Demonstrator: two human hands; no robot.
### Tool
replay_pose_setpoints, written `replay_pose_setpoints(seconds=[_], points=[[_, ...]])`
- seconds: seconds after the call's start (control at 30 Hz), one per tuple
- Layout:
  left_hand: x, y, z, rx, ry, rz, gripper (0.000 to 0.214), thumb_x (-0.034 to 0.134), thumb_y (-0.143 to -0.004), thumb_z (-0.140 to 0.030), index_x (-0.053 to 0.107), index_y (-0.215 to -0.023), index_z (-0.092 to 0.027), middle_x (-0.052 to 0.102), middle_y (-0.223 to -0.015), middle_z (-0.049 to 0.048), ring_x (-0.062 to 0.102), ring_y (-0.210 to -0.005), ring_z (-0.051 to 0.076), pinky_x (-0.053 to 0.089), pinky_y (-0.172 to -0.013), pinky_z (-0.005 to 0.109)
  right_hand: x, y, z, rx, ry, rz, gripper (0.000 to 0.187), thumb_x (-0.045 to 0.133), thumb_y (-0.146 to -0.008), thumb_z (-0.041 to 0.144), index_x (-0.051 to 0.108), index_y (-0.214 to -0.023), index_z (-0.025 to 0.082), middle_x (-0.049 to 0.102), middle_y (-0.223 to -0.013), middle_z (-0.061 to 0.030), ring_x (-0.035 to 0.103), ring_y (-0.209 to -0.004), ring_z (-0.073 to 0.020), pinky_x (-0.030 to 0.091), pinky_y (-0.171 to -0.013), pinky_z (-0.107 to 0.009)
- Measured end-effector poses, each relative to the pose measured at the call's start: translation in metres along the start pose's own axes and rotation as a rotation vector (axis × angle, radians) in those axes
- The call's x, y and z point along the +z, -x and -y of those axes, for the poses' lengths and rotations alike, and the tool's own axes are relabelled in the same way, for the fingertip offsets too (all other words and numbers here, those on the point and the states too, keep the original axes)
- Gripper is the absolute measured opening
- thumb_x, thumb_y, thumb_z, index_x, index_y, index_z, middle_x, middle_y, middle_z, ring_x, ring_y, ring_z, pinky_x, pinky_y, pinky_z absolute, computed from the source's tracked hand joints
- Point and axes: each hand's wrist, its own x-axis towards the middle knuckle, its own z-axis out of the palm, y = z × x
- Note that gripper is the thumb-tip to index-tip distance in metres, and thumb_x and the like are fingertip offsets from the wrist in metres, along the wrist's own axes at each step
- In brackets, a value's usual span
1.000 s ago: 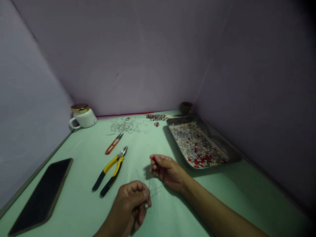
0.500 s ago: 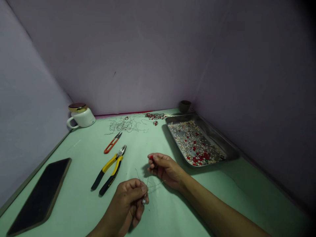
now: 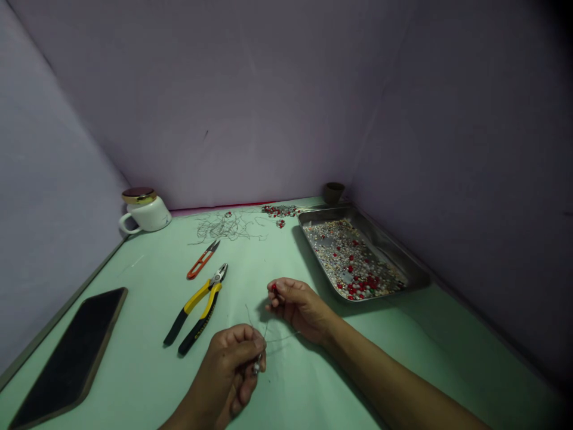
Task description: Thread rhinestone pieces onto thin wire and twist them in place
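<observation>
My left hand (image 3: 233,370) is closed in a pinch on thin wire (image 3: 264,328) with a small pale bead at its fingertips, low over the green table. My right hand (image 3: 298,307), a little further out, has its fingers curled and pinches a small red bead (image 3: 273,288) at the thumb tip. The fine wire strands stick up between the two hands. Yellow-handled pliers (image 3: 197,307) lie just left of the hands.
Orange thread snips (image 3: 202,260) lie beyond the pliers. A steel tray (image 3: 405,269) of red and pale beads sits on the right. A wire tangle (image 3: 226,226), loose red beads (image 3: 281,211), a white mug (image 3: 145,210) and a small brown cup (image 3: 333,192) stand at the back. A dark phone (image 3: 67,355) lies left.
Both hands have stayed almost in place; the left hand has shifted slightly left and down with the wire. The view has drifted a little.
</observation>
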Motion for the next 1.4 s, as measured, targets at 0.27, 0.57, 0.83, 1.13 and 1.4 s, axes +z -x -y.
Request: replay_pose_setpoints(seconds=[0.27,0.57,0.83,1.13,1.4], points=[[-0.001,-0.001,0.005,0.035,-0.022,-0.02,0.023,0.057,-0.074,-0.028,0.048,-0.055,-0.017,0.042,-0.044,-0.0066,0.029,-0.027,0.001,0.011,-0.029,0.014,0.002,0.0,-0.001,-0.029,-0.006,-0.019,0.02,0.073,-0.064,0.026,0.065,-0.072,0.01,0.058,-0.06,0.0006,0.05,-0.053,-0.0066,0.044,-0.066,-0.027],[0.007,0.0,0.002,0.084,-0.15,-0.088,0.027,0.055,-0.073,-0.033,0.047,-0.053,-0.018,0.028,-0.03,-0.0112,0.012,-0.024,0.001,0.004,-0.028,0.016,0.0,0.0,-0.001,-0.041,0.043,-0.051,0.024,0.075,-0.061,0.029,0.066,-0.073,0.01,0.058,-0.06,0.0002,0.053,-0.053,-0.0073,0.044,-0.065,-0.026],[0.005,-0.007,0.011,0.179,-0.163,-0.267,0.022,0.064,-0.06,-0.029,0.048,-0.052,-0.016,0.045,-0.043,-0.0066,0.03,-0.034,0.003,0.017,-0.033,0.014,-0.001,-0.002,-0.008,-0.175,0.237,-0.079,0.022,0.074,-0.062,0.031,0.068,-0.071,0.012,0.058,-0.055,-0.0004,0.05,-0.053,-0.0089,0.037,-0.055,-0.024],[0.003,-0.006,0.011,0.178,-0.294,-0.229,0.021,0.054,-0.074,-0.037,0.052,-0.067,-0.017,0.037,-0.03,-0.0099,0.023,-0.025,0.004,0.015,-0.028,0.016,-0.001,0.0,-0.008,-0.167,0.378,-0.024,0.021,0.071,-0.065,0.032,0.069,-0.072,0.012,0.059,-0.055,-0.0017,0.049,-0.053,-0.0088,0.037,-0.057,-0.026],[0.003,-0.01,0.004,0.236,-0.073,-0.2,0.018,0.064,-0.065,-0.027,0.054,-0.075,-0.015,0.05,-0.039,-0.0063,0.039,-0.033,0.006,0.027,-0.033,0.016,-0.001,0.002,-0.008,-0.155,0.366,-0.001,0.022,0.075,-0.058,0.024,0.069,-0.078,0.016,0.062,-0.066,-0.0029,0.055,-0.058,-0.0119,0.043,-0.059,-0.028]])
